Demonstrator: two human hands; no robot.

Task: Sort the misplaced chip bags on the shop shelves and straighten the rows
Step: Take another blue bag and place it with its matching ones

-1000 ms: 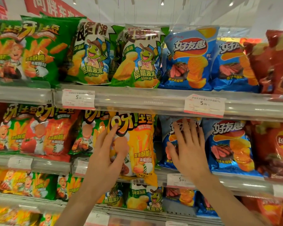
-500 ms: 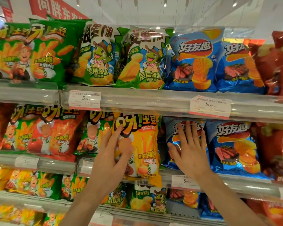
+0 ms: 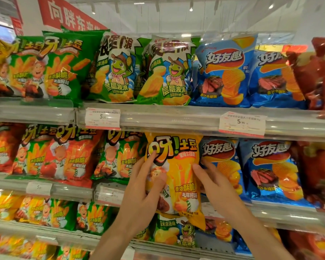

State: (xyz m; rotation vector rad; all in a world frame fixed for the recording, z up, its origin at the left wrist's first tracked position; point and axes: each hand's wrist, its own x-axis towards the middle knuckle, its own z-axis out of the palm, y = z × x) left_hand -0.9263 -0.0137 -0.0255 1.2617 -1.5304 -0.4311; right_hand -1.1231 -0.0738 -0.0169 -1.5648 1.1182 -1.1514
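A shiny yellow chip bag with potato sticks drawn on it (image 3: pixel 180 177) sits on the middle shelf, squeezed between a green-and-orange bag with a cartoon chef on it (image 3: pixel 118 158) and a crinkly blue bag with ridged chips and steak on it (image 3: pixel 221 162). It looks like it is in the wrong place, because more yellow bags (image 3: pixel 0 205) like it sit on the shelf below, far to the left. The left hand (image 3: pixel 144 196) grips the yellow bag's left edge, with the thumb lying across the front and the fingers curled up along the side. The right hand (image 3: pixel 214 182) holds the other edge, with the thumb on the front and the fingertips tucked in between the yellow bag and the blue one. Two hands are probably used because the bag is puffy and slippery, and the bags next to it press in tight. The bag's bottom hangs down over the clear plastic shelf rail (image 3: pixel 270 216), so it seems to be partly out of its row. The white price tags (image 3: pixel 102 116) on the rail above probably tell which chips go where. Next, the bag likely needs to come straight out, gently, so the bags beside it do not tip over.
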